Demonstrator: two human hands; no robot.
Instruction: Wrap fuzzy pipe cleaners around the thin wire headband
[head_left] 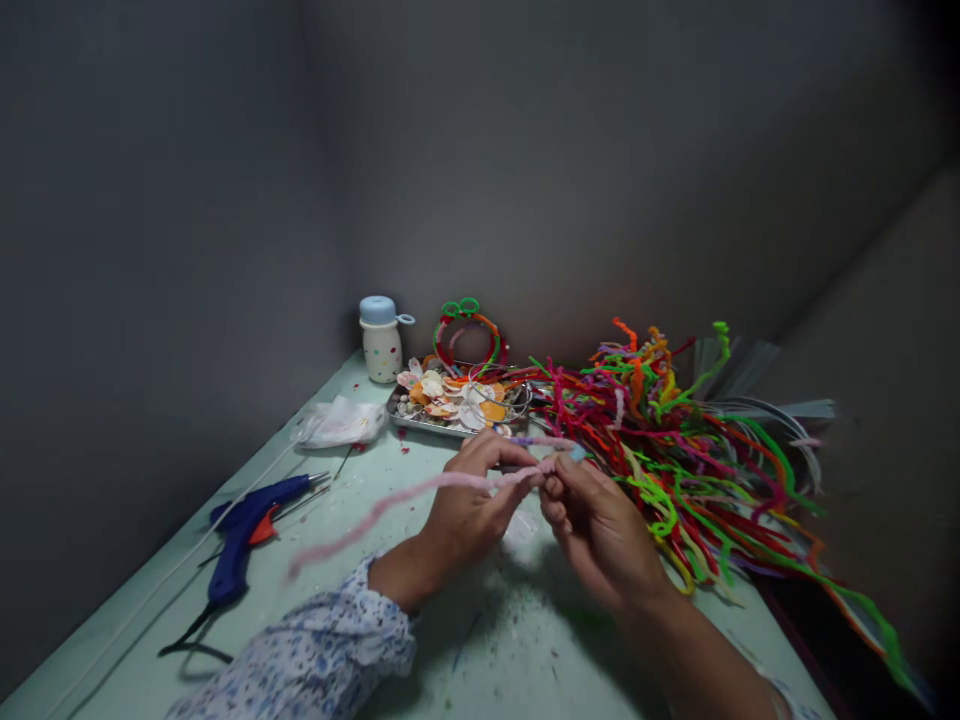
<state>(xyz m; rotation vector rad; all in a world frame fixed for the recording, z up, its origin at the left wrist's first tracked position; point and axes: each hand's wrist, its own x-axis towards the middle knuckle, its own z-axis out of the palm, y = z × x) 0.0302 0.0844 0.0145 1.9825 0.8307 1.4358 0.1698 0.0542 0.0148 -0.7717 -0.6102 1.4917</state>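
A fuzzy pale pink pipe cleaner (390, 500) runs across my two hands above the table, its loose end hanging out to the left. My left hand (476, 500) pinches it between thumb and fingers. Close beside, my right hand (596, 515) grips the pipe cleaner's other part, where it looks twisted, with thumb and forefinger. Behind the fingers shows a bent piece with purple, pink and light blue parts (551, 442); whether it joins the pink one is hidden.
A blue glue gun (241, 540) with a cord lies left, near a plastic packet (341, 422). Farther back stand a white bottle (382, 345) and a metal tray (427, 428) of small decorations. Behind it is a pipe-cleaner ring (495, 345). Colourful pipe cleaners (675, 450) heap at right.
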